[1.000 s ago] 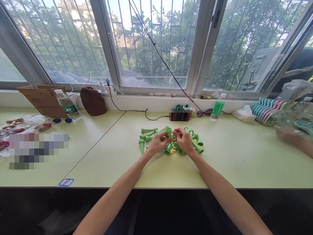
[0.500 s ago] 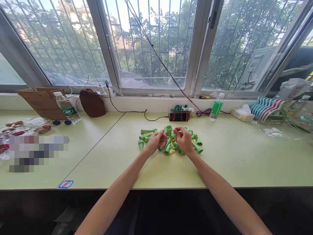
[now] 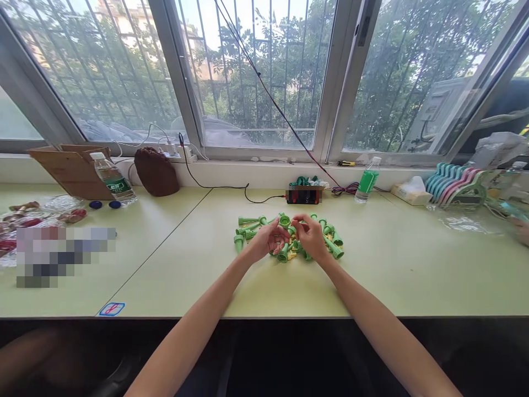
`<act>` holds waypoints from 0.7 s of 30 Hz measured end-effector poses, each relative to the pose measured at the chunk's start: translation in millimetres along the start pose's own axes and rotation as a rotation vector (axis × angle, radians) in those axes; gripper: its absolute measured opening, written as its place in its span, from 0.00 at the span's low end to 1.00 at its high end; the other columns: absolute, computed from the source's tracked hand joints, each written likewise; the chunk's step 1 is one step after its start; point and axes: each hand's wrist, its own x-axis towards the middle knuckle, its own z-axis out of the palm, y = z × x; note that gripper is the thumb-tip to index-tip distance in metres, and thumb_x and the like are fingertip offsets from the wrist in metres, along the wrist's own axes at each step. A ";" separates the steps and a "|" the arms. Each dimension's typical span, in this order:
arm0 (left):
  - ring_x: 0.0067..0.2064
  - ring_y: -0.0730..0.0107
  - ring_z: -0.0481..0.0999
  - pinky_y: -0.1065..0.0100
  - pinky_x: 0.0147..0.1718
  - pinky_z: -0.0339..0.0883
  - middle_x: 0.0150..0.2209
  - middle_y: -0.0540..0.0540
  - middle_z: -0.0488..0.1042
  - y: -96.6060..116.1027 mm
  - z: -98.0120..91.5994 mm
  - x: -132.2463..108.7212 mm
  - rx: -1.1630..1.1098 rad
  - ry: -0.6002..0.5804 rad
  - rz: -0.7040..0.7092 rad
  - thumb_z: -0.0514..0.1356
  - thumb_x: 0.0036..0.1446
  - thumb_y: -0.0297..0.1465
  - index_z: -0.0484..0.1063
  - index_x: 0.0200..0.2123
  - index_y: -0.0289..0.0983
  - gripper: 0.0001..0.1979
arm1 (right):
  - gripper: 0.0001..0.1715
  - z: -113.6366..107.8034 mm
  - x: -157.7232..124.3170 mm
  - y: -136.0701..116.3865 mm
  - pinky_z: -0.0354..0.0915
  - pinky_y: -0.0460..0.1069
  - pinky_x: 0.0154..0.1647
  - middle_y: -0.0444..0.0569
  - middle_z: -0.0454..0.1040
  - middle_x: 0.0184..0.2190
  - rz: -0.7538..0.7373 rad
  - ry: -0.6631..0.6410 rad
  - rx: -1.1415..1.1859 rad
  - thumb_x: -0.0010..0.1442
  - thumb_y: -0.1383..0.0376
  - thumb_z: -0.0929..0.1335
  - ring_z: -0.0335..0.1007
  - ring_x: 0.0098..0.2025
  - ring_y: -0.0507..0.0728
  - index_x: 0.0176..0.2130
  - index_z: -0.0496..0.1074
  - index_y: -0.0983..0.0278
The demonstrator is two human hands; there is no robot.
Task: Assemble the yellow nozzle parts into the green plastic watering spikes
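Note:
A pile of green plastic funnel-shaped parts [image 3: 333,242] with a few small yellow bits lies in the middle of the pale green table [image 3: 405,275]. My left hand [image 3: 266,242] grips one green part [image 3: 285,221] with its round mouth turned up. My right hand [image 3: 309,236] is right beside it, fingers pinched together at the part's rim on something too small to name. Both hands hover over the pile.
A black device [image 3: 305,195] with a red cable lies behind the pile. A green bottle [image 3: 367,184], tissue pack [image 3: 411,193] and stacked pastel hangers [image 3: 454,184] stand at the right. A water bottle [image 3: 113,179], cardboard box [image 3: 72,168] and brown pouch [image 3: 156,171] stand at the left. Another person's hand [image 3: 521,229] shows at far right.
My left hand has turned the green part so that its open mouth faces up. My right hand's pinch stays at the rim. The other person's hand at the right has drawn back.

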 end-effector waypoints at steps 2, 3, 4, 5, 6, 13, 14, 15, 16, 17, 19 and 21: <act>0.19 0.78 0.66 0.74 0.14 0.57 0.27 0.43 0.73 0.2 -0.9 -0.5 -0.004 -0.018 -0.002 0.55 0.59 0.52 0.75 0.31 0.29 0.28 | 0.13 -0.4 0.2 -0.5 0.56 0.46 0.19 0.43 0.67 0.23 0.009 -0.002 0.006 0.62 0.55 0.65 0.60 0.19 0.50 0.36 0.68 0.62; 0.20 0.78 0.66 0.74 0.14 0.57 0.28 0.43 0.73 0.3 -1.1 -0.7 -0.003 -0.023 -0.001 0.56 0.59 0.51 0.75 0.32 0.28 0.28 | 0.13 -0.5 0.4 -0.7 0.56 0.46 0.19 0.42 0.67 0.23 0.012 -0.002 0.009 0.62 0.55 0.65 0.59 0.19 0.50 0.36 0.68 0.62; 0.20 0.78 0.66 0.74 0.14 0.57 0.28 0.43 0.72 0.6 -1.0 -0.9 -0.002 -0.027 0.001 0.56 0.59 0.51 0.75 0.32 0.28 0.28 | 0.13 -0.6 0.5 -0.8 0.56 0.46 0.19 0.42 0.67 0.23 0.013 -0.003 0.011 0.62 0.55 0.65 0.59 0.18 0.50 0.36 0.68 0.62; 0.20 0.78 0.66 0.74 0.14 0.57 0.28 0.44 0.72 0.8 -0.7 -1.2 -0.001 -0.027 0.004 0.56 0.59 0.51 0.74 0.33 0.29 0.27 | 0.13 -0.7 0.5 -0.9 0.56 0.46 0.20 0.42 0.66 0.22 0.013 -0.005 0.012 0.62 0.55 0.65 0.59 0.18 0.50 0.36 0.68 0.62; 0.20 0.78 0.66 0.74 0.14 0.57 0.29 0.44 0.72 1.2 -0.1 -1.6 -0.004 -0.023 0.010 0.57 0.58 0.50 0.74 0.33 0.29 0.26 | 0.13 -0.8 0.6 -1.0 0.56 0.46 0.20 0.42 0.66 0.21 0.014 -0.006 0.013 0.62 0.55 0.65 0.59 0.18 0.50 0.36 0.68 0.62; 0.24 0.78 0.68 0.75 0.16 0.61 0.37 0.42 0.73 2.9 4.8 -4.6 0.010 -0.021 0.068 0.62 0.56 0.46 0.71 0.40 0.31 0.22 | 0.15 -1.3 1.1 -0.6 0.56 0.46 0.19 0.41 0.66 0.21 0.038 -0.006 0.001 0.61 0.53 0.65 0.59 0.18 0.50 0.36 0.68 0.62; 0.25 0.78 0.68 0.75 0.17 0.61 0.38 0.42 0.73 2.5 4.7 -4.6 0.024 -0.027 0.079 0.62 0.56 0.46 0.71 0.41 0.31 0.22 | 0.16 -1.4 1.3 -0.2 0.56 0.46 0.19 0.42 0.67 0.21 0.038 -0.004 0.002 0.61 0.52 0.65 0.59 0.18 0.50 0.36 0.68 0.62; 0.25 0.78 0.68 0.75 0.17 0.61 0.37 0.43 0.73 1.9 4.3 -4.5 0.038 -0.031 0.089 0.63 0.56 0.46 0.70 0.42 0.32 0.22 | 0.16 -1.4 1.4 0.2 0.56 0.46 0.19 0.42 0.67 0.22 0.038 -0.004 0.007 0.61 0.52 0.65 0.59 0.18 0.50 0.36 0.68 0.62; 0.26 0.78 0.68 0.75 0.17 0.61 0.36 0.44 0.72 1.2 3.9 -4.3 0.053 -0.035 0.099 0.63 0.56 0.46 0.70 0.43 0.33 0.22 | 0.16 -1.4 1.4 0.7 0.55 0.46 0.19 0.43 0.67 0.22 0.039 -0.005 0.013 0.61 0.52 0.65 0.60 0.18 0.50 0.36 0.68 0.62; 0.26 0.77 0.68 0.75 0.17 0.61 0.35 0.45 0.71 0.5 3.4 -4.1 0.069 -0.037 0.106 0.63 0.55 0.46 0.69 0.43 0.33 0.22 | 0.16 -1.5 1.5 1.1 0.55 0.46 0.18 0.43 0.67 0.22 0.041 -0.007 0.016 0.61 0.52 0.65 0.60 0.18 0.50 0.36 0.68 0.62; 0.26 0.77 0.68 0.75 0.18 0.61 0.33 0.47 0.69 -0.5 2.9 -4.2 0.102 -0.033 0.123 0.63 0.55 0.47 0.69 0.42 0.34 0.23 | 0.16 -1.7 1.6 1.7 0.55 0.46 0.18 0.42 0.66 0.21 0.044 -0.010 0.011 0.61 0.52 0.65 0.60 0.17 0.50 0.36 0.68 0.62; 0.27 0.77 0.68 0.75 0.19 0.61 0.32 0.49 0.67 -0.4 3.2 -5.0 0.141 -0.034 0.138 0.63 0.55 0.47 0.68 0.44 0.35 0.23 | 0.16 -2.2 1.8 2.1 0.54 0.46 0.18 0.42 0.66 0.20 0.041 -0.009 -0.010 0.61 0.52 0.65 0.59 0.17 0.50 0.36 0.69 0.62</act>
